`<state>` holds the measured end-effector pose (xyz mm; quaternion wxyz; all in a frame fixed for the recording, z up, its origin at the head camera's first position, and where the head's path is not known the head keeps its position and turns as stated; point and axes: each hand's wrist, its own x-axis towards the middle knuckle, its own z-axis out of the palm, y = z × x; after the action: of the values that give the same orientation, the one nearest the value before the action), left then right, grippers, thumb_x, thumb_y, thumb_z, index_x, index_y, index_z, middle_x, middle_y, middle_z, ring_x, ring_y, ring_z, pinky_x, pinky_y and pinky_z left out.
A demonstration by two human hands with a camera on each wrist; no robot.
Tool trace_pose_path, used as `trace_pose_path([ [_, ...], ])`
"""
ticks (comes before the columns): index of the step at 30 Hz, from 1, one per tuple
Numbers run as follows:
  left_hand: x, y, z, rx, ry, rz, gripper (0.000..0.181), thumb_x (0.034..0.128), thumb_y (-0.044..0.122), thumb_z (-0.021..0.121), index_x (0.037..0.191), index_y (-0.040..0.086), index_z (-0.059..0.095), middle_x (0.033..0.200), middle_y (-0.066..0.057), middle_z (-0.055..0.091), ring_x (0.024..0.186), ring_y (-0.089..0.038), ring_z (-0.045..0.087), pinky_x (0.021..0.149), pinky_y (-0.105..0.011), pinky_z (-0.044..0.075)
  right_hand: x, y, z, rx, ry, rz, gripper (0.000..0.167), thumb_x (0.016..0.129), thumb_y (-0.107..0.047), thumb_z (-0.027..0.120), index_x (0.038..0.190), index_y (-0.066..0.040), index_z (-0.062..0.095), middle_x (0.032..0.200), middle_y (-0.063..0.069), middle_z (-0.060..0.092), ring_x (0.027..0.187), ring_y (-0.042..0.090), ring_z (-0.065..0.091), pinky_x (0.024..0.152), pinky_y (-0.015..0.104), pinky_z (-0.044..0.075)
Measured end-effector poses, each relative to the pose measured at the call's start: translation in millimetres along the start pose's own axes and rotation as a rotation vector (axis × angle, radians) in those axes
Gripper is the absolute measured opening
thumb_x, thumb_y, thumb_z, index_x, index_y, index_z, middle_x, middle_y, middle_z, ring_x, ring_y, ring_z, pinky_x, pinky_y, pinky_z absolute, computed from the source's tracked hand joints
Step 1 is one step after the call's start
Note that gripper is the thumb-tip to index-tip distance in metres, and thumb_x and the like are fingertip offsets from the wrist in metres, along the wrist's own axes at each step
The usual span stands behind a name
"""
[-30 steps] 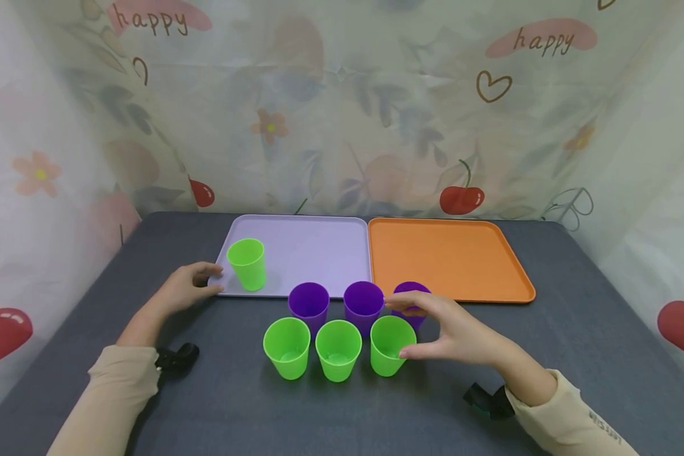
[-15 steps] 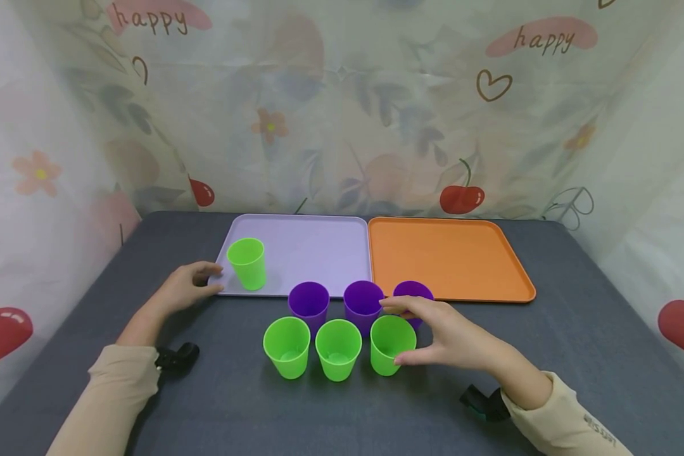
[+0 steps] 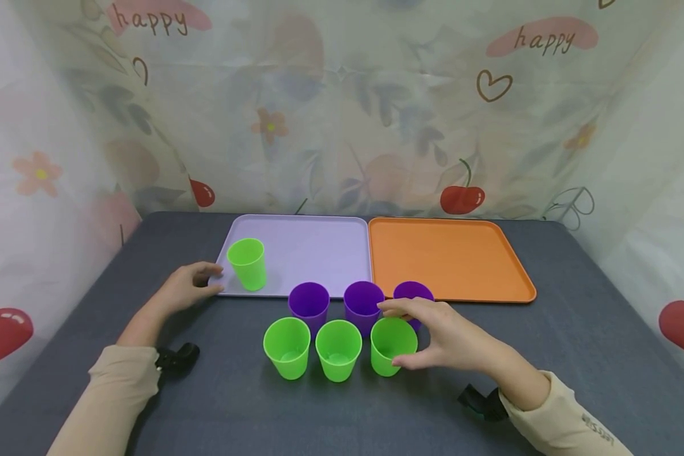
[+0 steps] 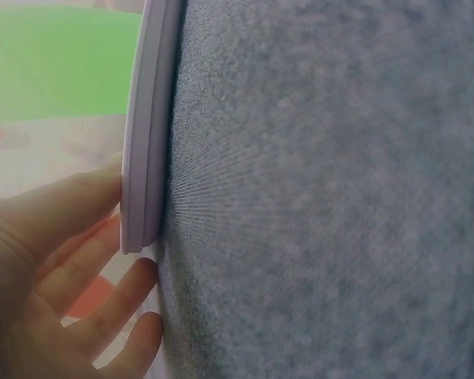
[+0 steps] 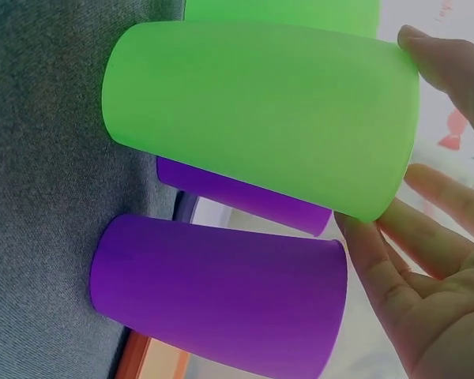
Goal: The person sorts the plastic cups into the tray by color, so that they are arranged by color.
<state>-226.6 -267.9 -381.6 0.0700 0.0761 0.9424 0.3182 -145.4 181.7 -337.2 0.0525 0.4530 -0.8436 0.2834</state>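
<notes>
In the head view, my right hand [image 3: 456, 335] spans the rim of the rightmost green cup [image 3: 385, 358], thumb on the near side and fingers on the far side. The right wrist view shows thumb and fingertips of that hand [image 5: 450, 304] at opposite sides of the green cup's [image 5: 261, 110] rim; the cup stands upright on the table. Beside it is a purple cup [image 5: 221, 292]. My left hand [image 3: 182, 288] touches the left edge of the lilac tray [image 3: 313, 253], its fingers loosely bent, near a green cup [image 3: 248, 269] standing on the tray.
Two more green cups [image 3: 286, 361] [image 3: 339, 364] stand left of the held one. Behind this row are three purple cups, the left one [image 3: 309, 313], the middle one [image 3: 363, 310] and the right one [image 3: 413, 290]. An orange tray [image 3: 444, 259] adjoins the lilac tray.
My right hand has moved slightly left and nearer to me, closing around the green cup's rim, and that cup has shifted very slightly. My left hand has stayed at the tray edge.
</notes>
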Motion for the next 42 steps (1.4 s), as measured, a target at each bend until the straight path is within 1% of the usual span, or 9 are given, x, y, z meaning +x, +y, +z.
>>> trace_pose_path([
  [5, 0.0, 0.3, 0.2, -0.008, -0.001, 0.009, 0.049, 0.0882, 0.023, 0.064, 0.128, -0.002, 0.051, 0.129, -0.025, 0.054, 0.123, -0.045, 0.046, 0.100, -0.056, 0.039, -0.1, -2.0, -1.4, 0.001, 0.014, -0.001, 0.066, 0.068, -0.027, 0.082, 0.125, -0.008, 0.054, 0.107, -0.003, 0.068, 0.098, 0.009, 0.063, 0.084, 0.028, 0.052],
  [14, -1.4, 0.9, -0.2, -0.010, -0.005, 0.009, 0.049, 0.0887, 0.022, 0.063, 0.129, -0.002, 0.050, 0.130, -0.025, 0.053, 0.124, -0.045, 0.046, 0.101, -0.057, 0.038, 1.7, -6.4, -10.9, 0.023, 0.012, -0.006, 0.065, 0.069, -0.025, 0.082, 0.125, -0.008, 0.054, 0.109, -0.002, 0.068, 0.100, 0.010, 0.064, 0.087, 0.029, 0.051],
  [19, -2.2, 2.5, -0.1, -0.014, -0.007, -0.003, 0.049, 0.0887, 0.022, 0.063, 0.129, -0.002, 0.050, 0.131, -0.025, 0.053, 0.125, -0.045, 0.045, 0.101, -0.057, 0.038, 3.8, -9.9, -18.9, 0.027, 0.019, -0.009, 0.065, 0.069, -0.024, 0.082, 0.126, -0.011, 0.053, 0.107, -0.004, 0.068, 0.097, 0.007, 0.062, 0.084, 0.027, 0.051],
  [21, -2.0, 2.0, 0.3, -0.013, -0.007, -0.010, 0.049, 0.0888, 0.022, 0.062, 0.130, -0.002, 0.050, 0.131, -0.025, 0.052, 0.125, -0.045, 0.044, 0.101, -0.057, 0.037, 5.2, -11.8, -22.9, 0.034, 0.020, -0.002, 0.064, 0.068, -0.024, 0.083, 0.125, -0.014, 0.054, 0.107, -0.006, 0.068, 0.095, 0.005, 0.061, 0.083, 0.025, 0.051],
  [24, -1.0, 0.0, 0.7, -0.010, -0.006, -0.013, 0.049, 0.0887, 0.021, 0.062, 0.130, -0.002, 0.050, 0.131, -0.025, 0.052, 0.125, -0.044, 0.044, 0.102, -0.057, 0.037, 7.7, -14.9, -29.4, 0.033, 0.029, -0.006, 0.063, 0.067, -0.023, 0.083, 0.123, -0.015, 0.054, 0.106, -0.007, 0.067, 0.093, 0.004, 0.061, 0.082, 0.023, 0.051],
  [29, -0.9, -0.3, 0.4, -0.011, -0.001, -0.007, 0.048, 0.0887, 0.022, 0.062, 0.129, -0.002, 0.050, 0.131, -0.025, 0.053, 0.125, -0.044, 0.045, 0.101, -0.057, 0.038, 12.5, -17.7, -38.6, 0.023, 0.062, -0.064, 0.064, 0.068, -0.020, 0.083, 0.124, -0.012, 0.054, 0.107, -0.002, 0.068, 0.094, 0.006, 0.063, 0.083, 0.024, 0.051],
  [31, -1.4, 0.6, 0.1, -0.012, 0.002, -0.002, 0.049, 0.0887, 0.022, 0.062, 0.129, -0.002, 0.050, 0.130, -0.025, 0.053, 0.124, -0.044, 0.045, 0.101, -0.057, 0.038, 14.7, -18.2, -41.5, 0.026, 0.067, -0.076, 0.064, 0.068, -0.019, 0.083, 0.124, -0.012, 0.054, 0.108, -0.002, 0.069, 0.094, 0.007, 0.063, 0.081, 0.023, 0.051],
  [35, -2.0, 2.1, -0.2, -0.014, 0.006, -0.006, 0.049, 0.0887, 0.023, 0.062, 0.129, -0.002, 0.050, 0.130, -0.025, 0.053, 0.124, -0.044, 0.046, 0.101, -0.056, 0.038, 19.0, -18.7, -47.1, 0.029, 0.064, -0.071, 0.064, 0.068, -0.018, 0.083, 0.125, -0.012, 0.054, 0.107, -0.001, 0.069, 0.092, 0.007, 0.063, 0.081, 0.022, 0.051],
  [42, -2.0, 3.2, 0.0, -0.013, 0.005, -0.006, 0.049, 0.0886, 0.023, 0.063, 0.129, -0.002, 0.050, 0.130, -0.026, 0.053, 0.124, -0.045, 0.046, 0.101, -0.057, 0.038, 26.5, -17.3, -57.8, 0.030, 0.058, -0.066, 0.065, 0.067, -0.016, 0.083, 0.125, -0.010, 0.054, 0.106, 0.000, 0.069, 0.095, 0.009, 0.064, 0.087, 0.023, 0.050],
])
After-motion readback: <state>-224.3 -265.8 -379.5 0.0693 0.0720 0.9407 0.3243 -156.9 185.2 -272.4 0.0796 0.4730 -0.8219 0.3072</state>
